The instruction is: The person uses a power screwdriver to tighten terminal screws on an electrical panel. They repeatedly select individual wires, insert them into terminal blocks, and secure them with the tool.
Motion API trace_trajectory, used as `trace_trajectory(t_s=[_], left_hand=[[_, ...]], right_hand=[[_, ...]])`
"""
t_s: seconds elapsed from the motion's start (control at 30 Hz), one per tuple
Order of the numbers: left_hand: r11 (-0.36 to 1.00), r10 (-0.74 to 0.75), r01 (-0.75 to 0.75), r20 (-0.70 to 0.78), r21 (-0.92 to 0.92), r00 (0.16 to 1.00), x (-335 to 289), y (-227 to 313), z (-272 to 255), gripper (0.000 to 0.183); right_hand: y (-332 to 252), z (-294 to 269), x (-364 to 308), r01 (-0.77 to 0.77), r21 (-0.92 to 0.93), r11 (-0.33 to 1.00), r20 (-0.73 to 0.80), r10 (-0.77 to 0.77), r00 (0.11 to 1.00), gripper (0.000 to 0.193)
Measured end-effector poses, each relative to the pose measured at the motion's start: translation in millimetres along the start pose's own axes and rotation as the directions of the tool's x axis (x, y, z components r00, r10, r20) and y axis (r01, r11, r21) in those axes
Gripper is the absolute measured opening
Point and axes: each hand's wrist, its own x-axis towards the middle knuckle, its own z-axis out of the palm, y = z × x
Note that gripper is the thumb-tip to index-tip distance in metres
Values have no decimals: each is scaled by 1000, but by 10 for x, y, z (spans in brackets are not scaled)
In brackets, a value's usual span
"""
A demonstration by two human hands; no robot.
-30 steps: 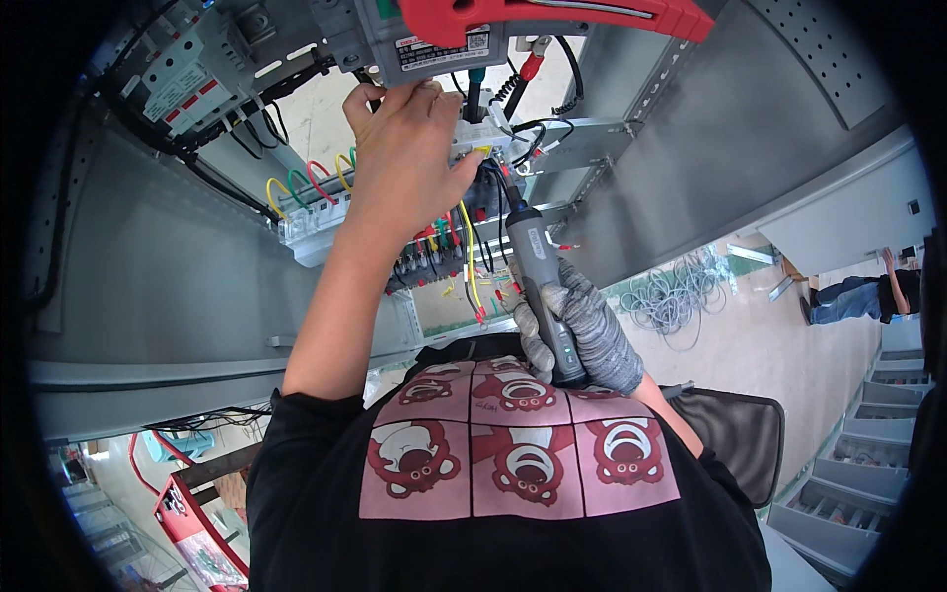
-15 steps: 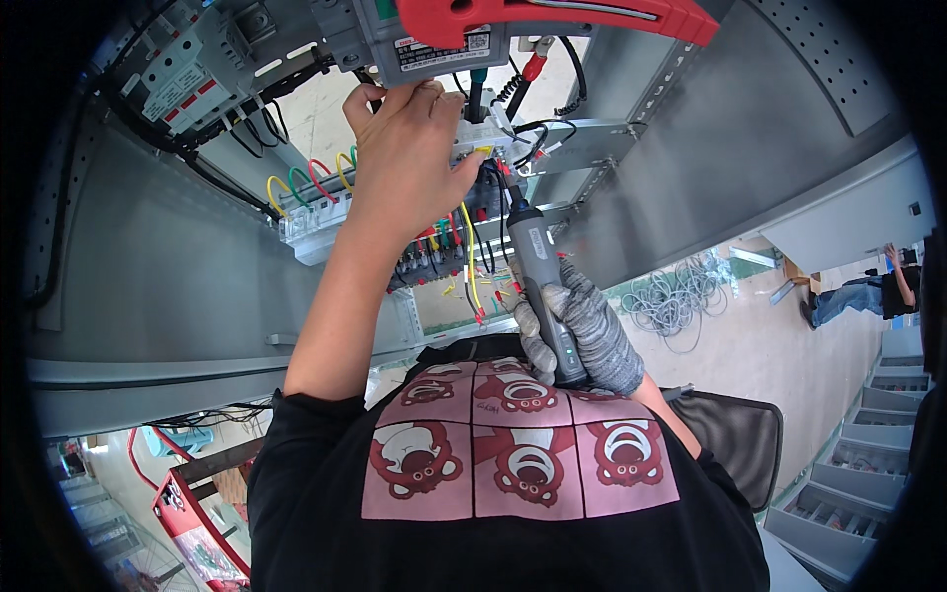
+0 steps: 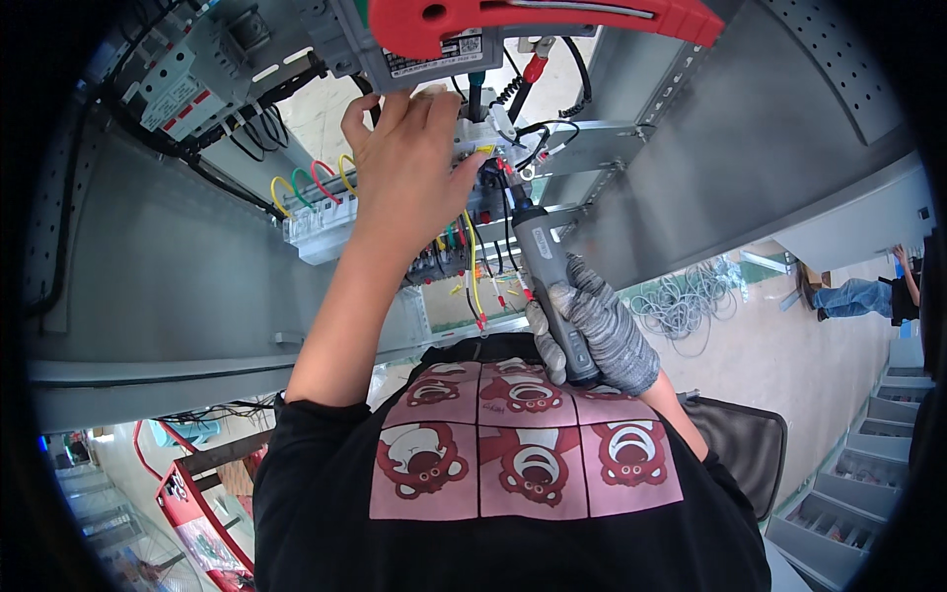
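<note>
My right hand [image 3: 597, 331], in a grey knit glove, is closed around a grey pen-shaped electric screwdriver [image 3: 546, 261]. The driver's narrow end reaches up to the wired terminals of a whitish electrical component [image 3: 478, 136]. On that component's near side, my bare left hand [image 3: 409, 148] has its thumb stretched out beside a yellow mark. Its fingers are spread and reach upward; some fingertips are hidden under a grey switch unit [image 3: 419, 67] with a red handle [image 3: 552, 18]. Loose yellow and black wires [image 3: 472, 261] with red ends hang beside the driver.
Grey metal cabinet walls [image 3: 710, 158] flank both sides. At left are a clear-covered terminal row [image 3: 321, 235] with coloured wires and a grey breaker [image 3: 182, 94]. Coiled cable [image 3: 681, 301] lies on the floor at right, near another person [image 3: 858, 296] and parts bins [image 3: 838, 523].
The view shifts slightly. My right hand and the screwdriver sit a little farther right and lower, the driver still at the terminals. My left hand keeps nearly the same pose.
</note>
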Motion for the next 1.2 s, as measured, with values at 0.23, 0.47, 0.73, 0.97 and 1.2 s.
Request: trace_trajectory(t_s=[0.23, 0.47, 0.73, 0.97, 1.2], left_hand=[[999, -25, 27, -43, 27, 999, 16, 103, 1, 63], [992, -92, 88, 36, 93, 995, 65, 125, 53, 67], [997, -48, 48, -1, 54, 999, 83, 106, 99, 70], [999, 26, -31, 111, 42, 993, 121, 4, 3, 66], [983, 173, -161, 171, -83, 970, 143, -193, -66, 63]], right_hand=[[-13, -110, 42, 14, -68, 998, -37, -17, 999, 41], [-113, -127, 49, -24, 16, 1000, 36, 23, 999, 39], [-194, -154, 35, -46, 32, 998, 74, 43, 996, 38], [-208, -228, -6, -87, -35, 996, 89, 90, 992, 41], [-85, -119, -64, -44, -4, 999, 107, 45, 993, 40]])
